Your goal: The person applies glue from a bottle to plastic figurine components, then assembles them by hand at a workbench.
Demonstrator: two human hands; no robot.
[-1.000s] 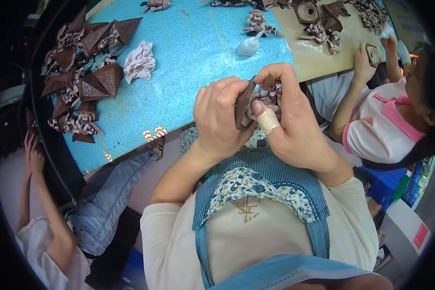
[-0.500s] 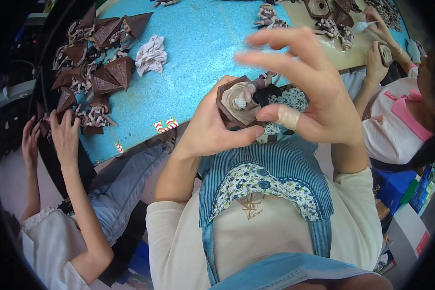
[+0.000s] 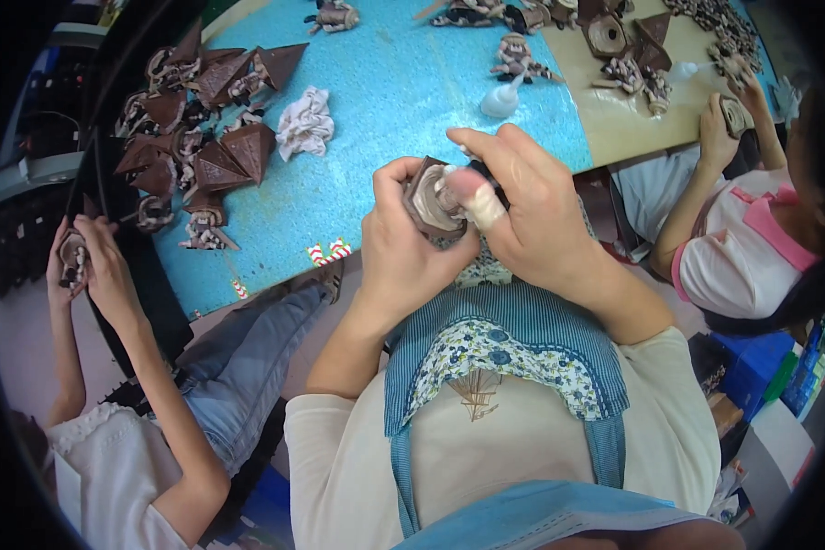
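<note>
A small figurine with a brown hexagonal base [image 3: 427,203] is between my two hands, in front of the table edge. My left hand [image 3: 396,234] is wrapped round the base from the left, thumb underneath. My right hand [image 3: 543,197] has its bandaged thumb and its fingers closed on the upper part of the figurine, which they largely hide. Beyond my right hand, a translucent squeeze bottle [image 3: 501,99] with a thin nozzle stands on the blue table [image 3: 385,82].
Brown pointed pieces and figurines [image 3: 234,156] are heaped at the table's left, beside a crumpled white rag [image 3: 305,122]. More figurines [image 3: 515,57] lie along the far side. A co-worker's hands [image 3: 92,257] hold a piece at left; another's hand [image 3: 717,133] holds one at right.
My right hand has come down from its raised, spread position and closed on the figurine. The squeeze bottle now shows. The left co-worker has lifted a piece from the table edge.
</note>
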